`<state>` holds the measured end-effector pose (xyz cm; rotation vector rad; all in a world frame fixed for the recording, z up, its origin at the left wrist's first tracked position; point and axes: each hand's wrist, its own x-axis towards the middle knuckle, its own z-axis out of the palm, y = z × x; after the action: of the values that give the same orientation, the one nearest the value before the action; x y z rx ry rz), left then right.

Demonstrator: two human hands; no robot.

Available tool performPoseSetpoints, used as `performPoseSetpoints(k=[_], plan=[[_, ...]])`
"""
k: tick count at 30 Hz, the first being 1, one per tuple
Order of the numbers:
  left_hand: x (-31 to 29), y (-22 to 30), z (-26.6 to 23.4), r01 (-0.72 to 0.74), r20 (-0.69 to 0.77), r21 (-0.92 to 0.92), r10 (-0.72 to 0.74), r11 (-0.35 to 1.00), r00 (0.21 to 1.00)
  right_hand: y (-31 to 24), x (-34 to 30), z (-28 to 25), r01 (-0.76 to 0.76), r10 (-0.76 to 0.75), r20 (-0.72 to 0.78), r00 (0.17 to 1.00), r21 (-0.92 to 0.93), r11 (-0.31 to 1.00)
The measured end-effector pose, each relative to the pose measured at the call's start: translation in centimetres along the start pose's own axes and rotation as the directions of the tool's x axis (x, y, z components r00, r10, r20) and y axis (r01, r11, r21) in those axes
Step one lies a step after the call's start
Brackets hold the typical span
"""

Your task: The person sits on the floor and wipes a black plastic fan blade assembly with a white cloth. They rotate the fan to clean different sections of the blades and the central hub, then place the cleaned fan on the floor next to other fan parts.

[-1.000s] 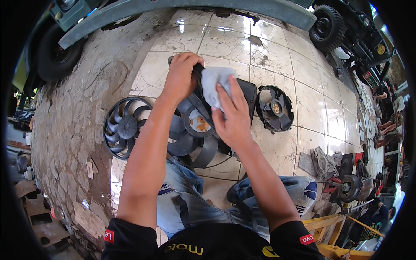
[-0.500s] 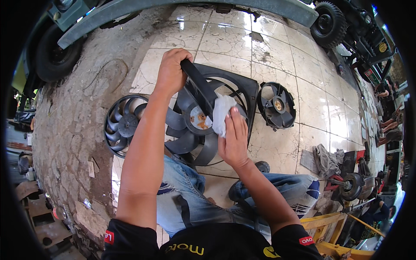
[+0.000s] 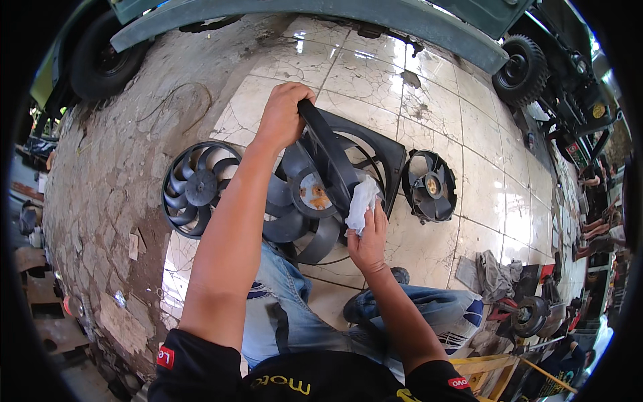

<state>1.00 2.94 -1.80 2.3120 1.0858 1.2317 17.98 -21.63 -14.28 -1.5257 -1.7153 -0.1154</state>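
Note:
My left hand [image 3: 284, 114] grips the upper end of a long black plastic frame piece [image 3: 328, 147], holding it tilted over a large fan. I cannot tell whether the piece is joined to the square black fan shroud [image 3: 382, 144] behind it. In my right hand [image 3: 370, 238] is a crumpled white cloth [image 3: 362, 201], pressed against the piece's lower end. Broad dark blades surround the large fan's hub [image 3: 315, 192], which has a silvery, rust-stained face.
A curved-blade fan [image 3: 201, 187] lies to the left and a smaller round fan [image 3: 432, 185] to the right. Grey rags [image 3: 497, 275] and a metal hub part [image 3: 529, 315] sit at right. A vehicle bumper [image 3: 315, 28] spans the far side, with tyres [image 3: 519, 70] beyond the tiles.
The cloth and my right hand have slid down and right along the black piece. My left hand keeps its hold. The whole view has shifted slightly.

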Motion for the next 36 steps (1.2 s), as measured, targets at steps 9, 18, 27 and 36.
performPoseSetpoints(k=[9, 18, 27, 36], plan=[[-1.0, -0.8, -2.6, 0.177, 0.049, -0.09, -0.174, 0.98, 0.984, -4.2, 10.8, -3.2, -0.042, 0.05, -0.058, 0.997, 0.127, 0.991], [-0.2, -2.2, -1.1, -0.219, 0.131, -0.047, 0.223, 0.975, 0.966, -7.2, 14.9, -2.2, -0.125, 0.131, -0.028, 0.991, 0.161, 0.979], [0.1, -0.4, -0.4, 0.133, 0.085, -0.03, -0.13, 0.991, 0.988, -4.2, 4.2, -2.4, -0.05, 0.052, -0.004, 0.999, 0.217, 0.975], [0.6, 1.1, 1.0, -0.305, 0.041, -0.167, 0.316, 0.938, 0.948, -6.8, 12.3, -2.6, -0.049, 0.048, 0.01, 0.999, 0.175, 0.983]])
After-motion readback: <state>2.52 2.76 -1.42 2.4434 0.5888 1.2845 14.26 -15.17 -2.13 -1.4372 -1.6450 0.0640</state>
